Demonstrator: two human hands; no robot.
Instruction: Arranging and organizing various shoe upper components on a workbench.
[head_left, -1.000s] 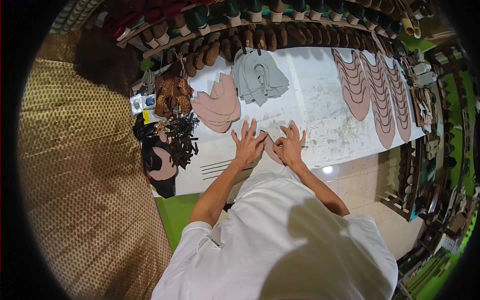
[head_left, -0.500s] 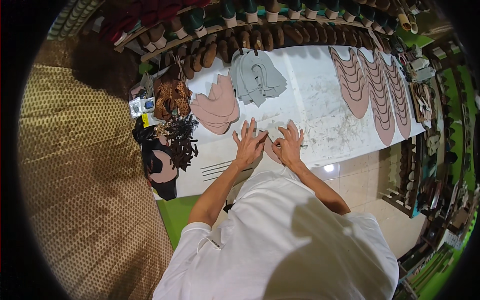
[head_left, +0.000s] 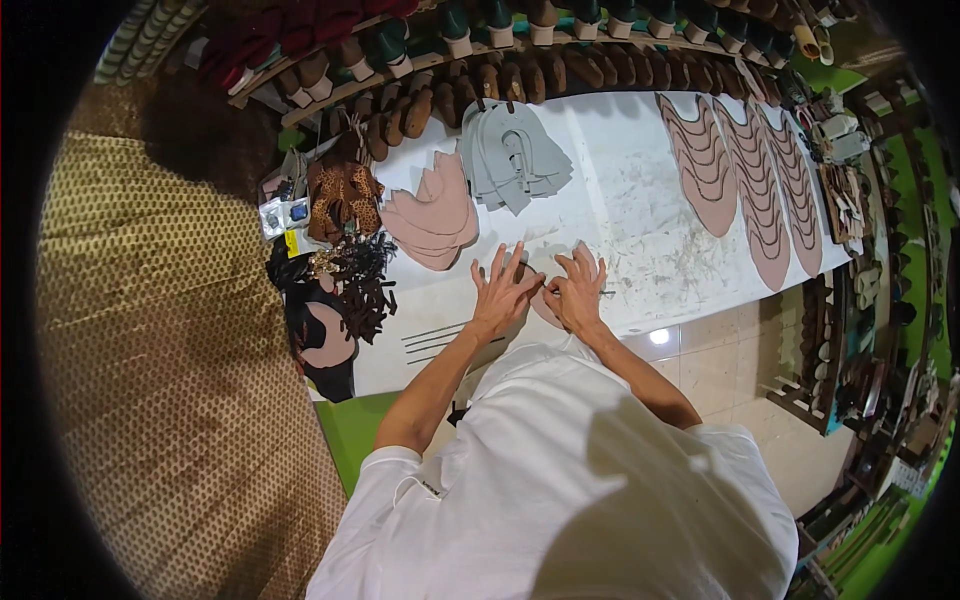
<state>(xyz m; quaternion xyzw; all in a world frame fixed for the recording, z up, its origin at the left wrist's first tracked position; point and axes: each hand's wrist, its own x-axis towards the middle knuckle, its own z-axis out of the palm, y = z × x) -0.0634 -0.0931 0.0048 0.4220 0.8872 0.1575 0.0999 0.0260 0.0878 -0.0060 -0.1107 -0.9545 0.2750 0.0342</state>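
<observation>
Between my hands, close to my body, lies a curved pink shoe-upper piece, partly covered by my fingers. My left hand pinches thumb and forefinger at its upper left edge, the other fingers fanned out. My right hand pinches at the same edge, apparently on a thin dark strip, with its remaining fingers raised. A short dark end shows just right of that hand. Beside my left forearm, several thin dark strips lie side by side on the white tabletop.
Pink cut pieces and grey pieces are stacked beyond my left hand. Dark-edged pink pieces overlap in rows at the right. Dark scraps clutter the left end. Shoe lasts line the far edge.
My left thumb and forefinger have shifted slightly right and down, closer to my right fingertips, and cover more of the pink piece's edge. My right hand has barely moved.
</observation>
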